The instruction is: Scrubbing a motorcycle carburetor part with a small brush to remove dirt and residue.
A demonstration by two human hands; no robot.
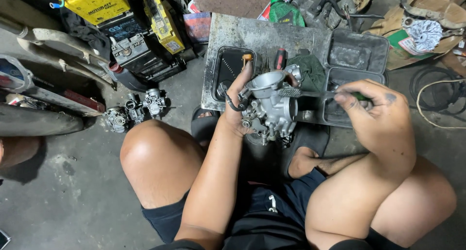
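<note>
My left hand (236,103) grips a silver metal carburetor (270,108) from its left side, holding it above my lap with its round mouth facing up. My right hand (374,111) is closed on a small brush (310,93) with a green handle; its bristle head rests against the carburetor's upper right edge. A short black hose hangs from the carburetor near my left thumb.
A worn metal sheet (252,36) lies ahead with black plastic trays (357,53), a green rag (310,70) and screwdrivers on it. Two more carburetors (136,109) sit on the concrete floor at left. Yellow batteries (97,2), a green bottle (284,12) and cardboard with parts lie beyond.
</note>
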